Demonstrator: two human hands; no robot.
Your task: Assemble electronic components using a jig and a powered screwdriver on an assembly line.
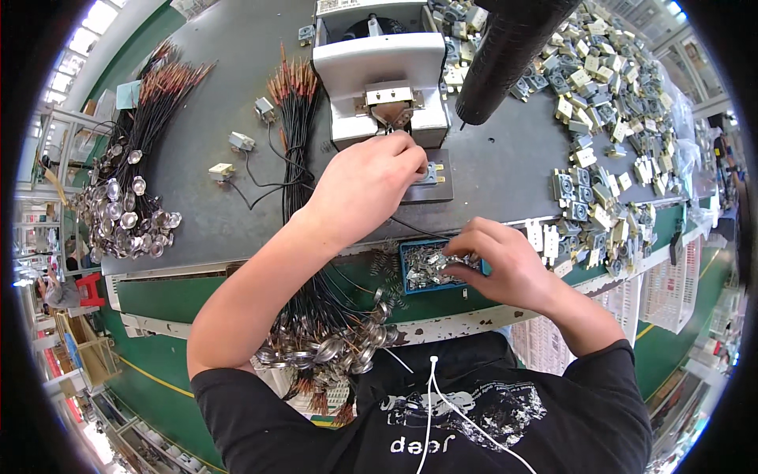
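My left hand (367, 186) is closed just in front of a small white press-like machine (379, 79), its fingertips at a metal block (430, 192). Against those fingertips lies a small grey connector part (430, 174); what the fingers grip is mostly hidden. A black wire (414, 227) runs from under this hand toward the right one. My right hand (505, 265) reaches over a blue tray (404, 272) of small shiny metal pieces (426, 265). Its thumb and curled fingers are apart, with metal pieces showing between them.
A big heap of grey and cream connector parts (592, 103) covers the right side. Bundles of black wires (296, 150) and wires with round metal ends (126, 189) lie left. A thick black tube (509, 59) hangs over the table. Loose springs (387, 272) sit beside the tray.
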